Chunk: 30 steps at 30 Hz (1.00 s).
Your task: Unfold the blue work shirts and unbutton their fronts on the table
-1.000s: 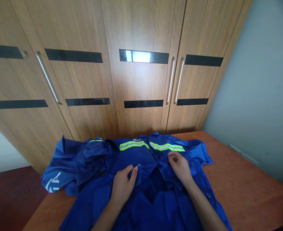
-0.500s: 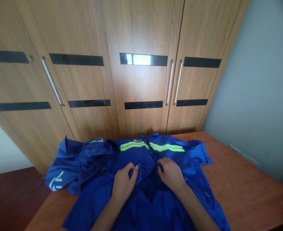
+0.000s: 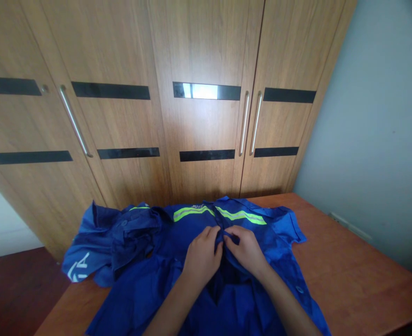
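Note:
A blue work jacket (image 3: 188, 236) with yellow-green reflective stripes lies spread on the table, its collar toward the wardrobe. My left hand (image 3: 203, 252) pinches the edge of one front panel near the middle. Close beside it, my right hand (image 3: 244, 248) grips the edge of the opposite panel, and the fingertips of both hands nearly meet. Below them the front gapes open in a dark fold. Any button or buttonhole between the fingers is hidden. A second blue garment (image 3: 122, 242), bunched up and bearing white lettering, lies against the jacket's left side.
The reddish-brown wooden table (image 3: 345, 275) reaches to the right along a pale wall (image 3: 373, 140). Behind it rises a wooden wardrobe (image 3: 206, 130) with black strips and metal handles (image 3: 244, 123). Dark red floor (image 3: 13, 289) shows at the lower left.
My left hand has moved right, bringing its panel edge over to my right hand. The two front edges are now together between my fingers. The bunched garment stays put.

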Tool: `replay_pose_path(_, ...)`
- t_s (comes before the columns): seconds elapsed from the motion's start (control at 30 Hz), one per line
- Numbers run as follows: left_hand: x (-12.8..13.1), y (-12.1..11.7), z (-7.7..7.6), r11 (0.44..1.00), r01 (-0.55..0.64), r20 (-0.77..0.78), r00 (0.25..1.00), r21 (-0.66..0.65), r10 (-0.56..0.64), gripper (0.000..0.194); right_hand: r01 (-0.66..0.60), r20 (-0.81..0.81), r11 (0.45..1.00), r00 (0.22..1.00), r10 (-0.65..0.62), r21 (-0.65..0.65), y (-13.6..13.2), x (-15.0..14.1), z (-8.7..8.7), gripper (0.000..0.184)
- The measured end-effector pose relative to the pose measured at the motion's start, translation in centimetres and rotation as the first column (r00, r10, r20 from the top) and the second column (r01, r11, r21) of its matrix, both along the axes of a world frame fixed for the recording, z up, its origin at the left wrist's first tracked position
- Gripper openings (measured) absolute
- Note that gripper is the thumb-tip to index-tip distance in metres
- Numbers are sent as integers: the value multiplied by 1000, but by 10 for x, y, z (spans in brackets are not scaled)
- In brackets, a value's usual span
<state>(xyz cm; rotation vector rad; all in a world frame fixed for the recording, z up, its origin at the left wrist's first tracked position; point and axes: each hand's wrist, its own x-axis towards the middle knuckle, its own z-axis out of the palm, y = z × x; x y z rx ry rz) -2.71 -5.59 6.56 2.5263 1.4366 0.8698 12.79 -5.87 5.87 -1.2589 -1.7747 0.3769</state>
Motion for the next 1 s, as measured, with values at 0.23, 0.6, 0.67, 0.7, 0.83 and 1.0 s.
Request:
replay_pose_path(0.23,-7,14,-19,999,-2,120,993,-40,7,37,-30,50,999,998,29,30,-1,-4,-9,18)
replay_pose_path(0.6,-8,19,-34,997,40,224,974,-69,-24,43,37,190,995,982,-19,-95,1,-13,-24,19)
replay_pose_path(0.67,-7,18,-33,997,39,217,976,-73,-22,44,88,235,993,970,-66,-83,0,-15,-24,20)
replay_pose_path(0.7,-7,18,-33,996,36,216,976,-76,-19,43,113,254,991,963,-90,-76,-1,-17,-24,21)
replay_pose_path(0.83,-7,19,-33,995,37,226,974,-97,-14,42,198,304,979,936,-176,-43,-1,-22,-25,22)
replay_pose_path(1.0,-9,18,-37,992,19,229,973,-123,10,41,287,315,957,913,-260,-39,-2,-29,-29,25)
